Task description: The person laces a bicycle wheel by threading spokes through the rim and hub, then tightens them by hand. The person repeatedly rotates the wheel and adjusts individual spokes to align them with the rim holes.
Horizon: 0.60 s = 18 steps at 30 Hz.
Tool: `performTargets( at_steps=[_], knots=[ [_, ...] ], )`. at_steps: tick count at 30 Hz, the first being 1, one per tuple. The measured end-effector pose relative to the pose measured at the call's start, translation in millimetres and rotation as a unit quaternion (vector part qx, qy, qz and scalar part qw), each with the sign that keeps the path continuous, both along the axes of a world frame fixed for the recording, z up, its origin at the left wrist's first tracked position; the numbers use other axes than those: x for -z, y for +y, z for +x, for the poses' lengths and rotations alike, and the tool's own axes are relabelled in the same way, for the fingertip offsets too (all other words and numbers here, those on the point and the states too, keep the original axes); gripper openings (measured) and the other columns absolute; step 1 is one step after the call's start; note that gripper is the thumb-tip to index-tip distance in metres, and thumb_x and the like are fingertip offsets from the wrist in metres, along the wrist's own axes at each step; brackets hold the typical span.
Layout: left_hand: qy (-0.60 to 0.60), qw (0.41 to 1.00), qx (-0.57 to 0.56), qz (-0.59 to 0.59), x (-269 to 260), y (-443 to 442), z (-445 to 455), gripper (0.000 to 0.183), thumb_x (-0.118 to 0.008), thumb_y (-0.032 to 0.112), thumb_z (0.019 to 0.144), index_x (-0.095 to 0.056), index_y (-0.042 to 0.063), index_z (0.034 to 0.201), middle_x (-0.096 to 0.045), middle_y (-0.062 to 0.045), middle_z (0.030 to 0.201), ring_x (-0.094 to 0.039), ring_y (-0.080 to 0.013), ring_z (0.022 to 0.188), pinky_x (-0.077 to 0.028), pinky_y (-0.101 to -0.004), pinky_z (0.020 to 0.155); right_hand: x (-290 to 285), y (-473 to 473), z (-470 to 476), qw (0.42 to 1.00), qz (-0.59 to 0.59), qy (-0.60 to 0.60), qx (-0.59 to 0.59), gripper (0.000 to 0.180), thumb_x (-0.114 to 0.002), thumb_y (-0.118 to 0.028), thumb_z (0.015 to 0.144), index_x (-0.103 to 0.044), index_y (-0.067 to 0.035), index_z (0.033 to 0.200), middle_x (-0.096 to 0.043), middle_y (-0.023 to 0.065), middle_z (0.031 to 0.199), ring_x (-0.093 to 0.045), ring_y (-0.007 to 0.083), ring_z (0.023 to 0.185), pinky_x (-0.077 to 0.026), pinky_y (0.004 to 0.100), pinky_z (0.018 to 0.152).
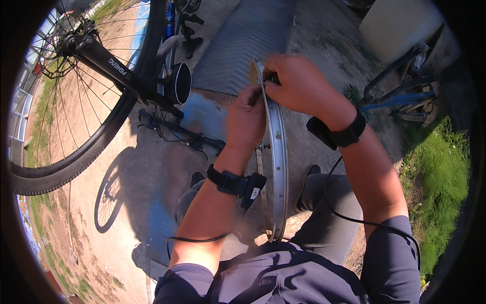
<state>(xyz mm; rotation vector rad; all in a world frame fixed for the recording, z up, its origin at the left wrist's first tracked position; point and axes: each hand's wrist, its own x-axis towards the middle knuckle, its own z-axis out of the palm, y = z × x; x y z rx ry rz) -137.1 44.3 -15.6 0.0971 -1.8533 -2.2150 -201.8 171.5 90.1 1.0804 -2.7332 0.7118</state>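
A bare metal bicycle wheel rim [279, 167] stands upright, seen edge-on, between my arms and close to my body. My left hand [248, 114] is at the upper left side of the rim, its fingertips bent against the edge. On the other side, my right hand [292, 83] has curled fingers at the rim's upper part, with a small dark item [274, 78] partly visible between them. Whether each hand grips the rim or a small part at it is hidden by the fingers. A small bolt-like metal part [264, 146] shows beside the rim, below my left hand.
At the left, a bicycle wheel with a black tire [114, 133] sits in a black fork [114, 70]. Handlebars [182, 131] lie beyond my left hand. A ridged rubber mat [235, 49] covers ground ahead. A blue bicycle frame [406, 99] is at right, near green plants [436, 190].
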Motion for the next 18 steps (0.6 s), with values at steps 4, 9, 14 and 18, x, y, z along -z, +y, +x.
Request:
performTargets(
  at_steps=[4, 9, 14, 18],
  knots=[
    [0.007, 0.999, 0.013, 0.035, -4.9, 2.1, 0.6, 0.016, -0.06, 0.01, 0.101, -0.066, 0.0, 0.112, -0.07, -0.003, 0.091, -0.061, -0.0071, 0.082, -0.05, -0.0263, 0.072, -5.1, -0.8, 3.9, 0.995, -0.044, -0.089, 0.008, 0.023, -0.068, -0.016, 0.08, -0.067, 0.002, 0.094, -0.066, 0.021, 0.087, -0.062, 0.041, 0.073, -0.051, 0.049, 0.067],
    [0.015, 1.0, 0.006, 0.007, -6.5, 2.5, 2.6, 0.015, -0.059, 0.007, 0.1, -0.065, -0.001, 0.111, -0.07, -0.004, 0.092, -0.061, -0.0072, 0.082, -0.05, -0.0257, 0.073, -9.9, -2.9, 9.8, 0.999, 0.018, 0.015, 0.027, 0.018, -0.066, -0.015, 0.077, -0.067, 0.0, 0.088, -0.067, 0.0186, 0.086, -0.065, 0.0391, 0.079, -0.052, 0.0457, 0.07],
    [0.01, 1.0, 0.014, 0.024, 2.3, 3.8, -0.3, 0.018, -0.058, 0.008, 0.101, -0.065, 0.0, 0.116, -0.071, -0.005, 0.096, -0.063, -0.009, 0.087, -0.051, -0.0269, 0.077, -17.1, -2.7, 10.0, 0.999, -0.005, -0.046, 0.012, 0.016, -0.066, -0.012, 0.076, -0.067, 0.0, 0.086, -0.067, 0.0176, 0.089, -0.066, 0.0373, 0.083, -0.053, 0.045, 0.071],
    [-0.015, 0.999, 0.014, 0.035, 2.0, 4.7, -2.1, 0.019, -0.056, 0.008, 0.102, -0.065, 0.002, 0.118, -0.072, -0.008, 0.098, -0.064, -0.0109, 0.088, -0.052, -0.028, 0.079, -16.4, -5.1, 15.1, 0.997, 0.013, -0.048, 0.05, 0.018, -0.066, -0.011, 0.078, -0.066, 0.001, 0.091, -0.064, 0.0198, 0.089, -0.064, 0.0382, 0.08, -0.05, 0.046, 0.07]
  ],
)
